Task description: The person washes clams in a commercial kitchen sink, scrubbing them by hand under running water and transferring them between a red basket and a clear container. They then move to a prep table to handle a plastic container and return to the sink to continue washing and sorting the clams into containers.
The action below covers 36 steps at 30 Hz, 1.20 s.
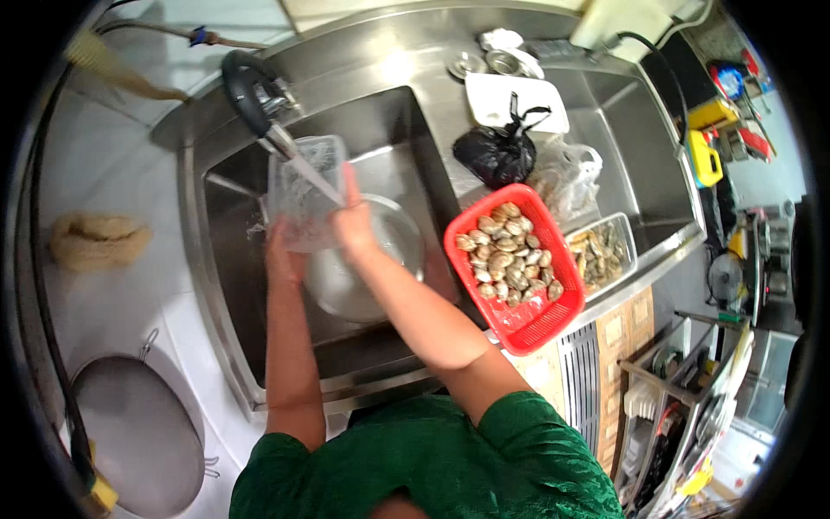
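Over the left basin of a steel sink (pixel 428 156), both hands hold a clear plastic container (pixel 308 194) by its sides. My left hand (pixel 284 253) grips its lower left part, and my right hand (pixel 353 224) is on its right side. The faucet (pixel 249 97) with a black head sends a stream of water (pixel 318 178) across the container. Under the hands a round metal bowl (pixel 399 227) stands in the basin. A red plastic basket (pixel 567 285) holding clams (pixel 509 259) rests on the basin's right edge. Beside it, a clear tray (pixel 626 243) holds more shellfish (pixel 596 256).
Between the basins lie a black plastic bag (pixel 499 152), a clear plastic bag (pixel 574 175) and a white tray (pixel 483 97). The right basin (pixel 603 104) lies beyond them. A large round pan (pixel 133 434) hangs or leans at lower left. A shelf rack (pixel 661 389) stands at lower right.
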{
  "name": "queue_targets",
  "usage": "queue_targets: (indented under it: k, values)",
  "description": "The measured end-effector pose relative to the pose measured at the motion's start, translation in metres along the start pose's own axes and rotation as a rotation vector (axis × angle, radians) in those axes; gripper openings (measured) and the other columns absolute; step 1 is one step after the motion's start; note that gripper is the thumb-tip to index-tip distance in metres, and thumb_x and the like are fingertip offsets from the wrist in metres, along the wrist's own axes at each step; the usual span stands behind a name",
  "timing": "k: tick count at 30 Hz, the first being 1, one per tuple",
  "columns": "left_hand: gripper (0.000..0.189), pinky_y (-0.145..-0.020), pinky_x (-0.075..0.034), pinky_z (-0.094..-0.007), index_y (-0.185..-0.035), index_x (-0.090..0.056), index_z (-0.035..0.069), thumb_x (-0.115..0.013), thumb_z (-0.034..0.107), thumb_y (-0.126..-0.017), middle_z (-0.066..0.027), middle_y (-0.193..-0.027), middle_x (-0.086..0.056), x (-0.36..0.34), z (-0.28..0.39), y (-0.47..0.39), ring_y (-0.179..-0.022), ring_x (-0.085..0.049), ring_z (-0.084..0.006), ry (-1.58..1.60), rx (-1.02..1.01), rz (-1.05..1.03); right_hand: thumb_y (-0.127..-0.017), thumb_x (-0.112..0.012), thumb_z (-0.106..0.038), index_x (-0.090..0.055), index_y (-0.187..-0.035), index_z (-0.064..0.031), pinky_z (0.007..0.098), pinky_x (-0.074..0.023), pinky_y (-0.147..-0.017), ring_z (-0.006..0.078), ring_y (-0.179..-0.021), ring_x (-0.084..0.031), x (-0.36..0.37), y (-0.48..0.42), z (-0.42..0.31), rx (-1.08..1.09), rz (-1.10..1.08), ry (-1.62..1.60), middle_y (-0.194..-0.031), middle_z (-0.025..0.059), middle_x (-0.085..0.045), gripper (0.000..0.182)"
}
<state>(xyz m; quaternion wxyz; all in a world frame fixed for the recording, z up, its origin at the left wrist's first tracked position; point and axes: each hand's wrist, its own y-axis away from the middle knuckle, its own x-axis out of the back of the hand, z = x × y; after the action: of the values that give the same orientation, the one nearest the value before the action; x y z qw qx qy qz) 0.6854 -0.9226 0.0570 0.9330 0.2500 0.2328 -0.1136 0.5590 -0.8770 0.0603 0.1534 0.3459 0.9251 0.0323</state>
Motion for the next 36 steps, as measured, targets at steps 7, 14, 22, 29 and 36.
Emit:
queue_targets:
  k: [7,14,22,29,36]
  values:
    - [0.048,-0.089,-0.043,-0.0480,-0.126,-0.039,-0.001,-0.055,0.017,-0.085,-0.0193,-0.113,-0.054,-0.030,-0.033,0.021,-0.100,-0.056,-0.0319,0.423,0.170,-0.061,-0.080,-0.052,0.001,-0.024,-0.144,-0.0212,0.0395,-0.0465,-0.080,0.0223,-0.101,-0.053,0.012,0.031,-0.038,-0.177,0.129,-0.088,-0.120,0.0137,-0.053,0.073]
    - [0.057,-0.083,-0.048,-0.0382,-0.119,-0.047,0.003,-0.067,-0.001,-0.066,-0.0119,-0.105,-0.058,-0.085,-0.027,0.006,-0.096,-0.058,-0.0275,-0.765,-0.546,-0.129,-0.087,-0.057,-0.023,-0.024,-0.142,-0.0151,0.0424,-0.0471,-0.071,0.0260,-0.094,-0.053,0.070,0.035,-0.017,-0.599,0.363,-0.239,-0.129,0.0081,-0.047,0.064]
    - [0.070,-0.089,-0.041,-0.0429,-0.119,-0.048,0.009,-0.076,0.004,-0.054,-0.0126,-0.110,-0.057,-0.085,0.010,-0.009,-0.100,-0.054,-0.0343,-1.455,-1.188,-0.228,-0.086,-0.050,-0.013,-0.046,-0.127,-0.0075,0.0319,-0.0434,-0.066,0.0153,-0.085,-0.052,0.093,0.076,0.004,-0.585,0.297,-0.052,-0.104,0.0039,-0.056,0.041]
    - [0.063,-0.089,-0.042,-0.0399,-0.116,-0.050,0.006,-0.075,0.006,-0.058,-0.0115,-0.111,-0.056,-0.086,0.031,0.007,-0.099,-0.055,-0.0328,-1.336,-1.004,-0.042,-0.082,-0.052,-0.007,-0.049,-0.122,0.0005,0.0277,-0.0402,-0.078,0.0153,-0.088,-0.052,0.070,0.104,0.006,-0.620,0.125,0.008,-0.100,0.0065,-0.057,0.041]
    - [0.059,-0.083,-0.045,-0.0344,-0.114,-0.050,0.002,-0.077,0.014,-0.064,-0.0141,-0.110,-0.055,-0.067,0.027,0.008,-0.100,-0.055,-0.0247,-0.588,-0.176,0.113,-0.080,-0.058,-0.010,-0.046,-0.127,-0.0010,0.0282,-0.0418,-0.064,0.0149,-0.076,-0.054,0.066,0.117,-0.004,-0.730,0.092,-0.009,-0.092,0.0076,-0.059,0.050]
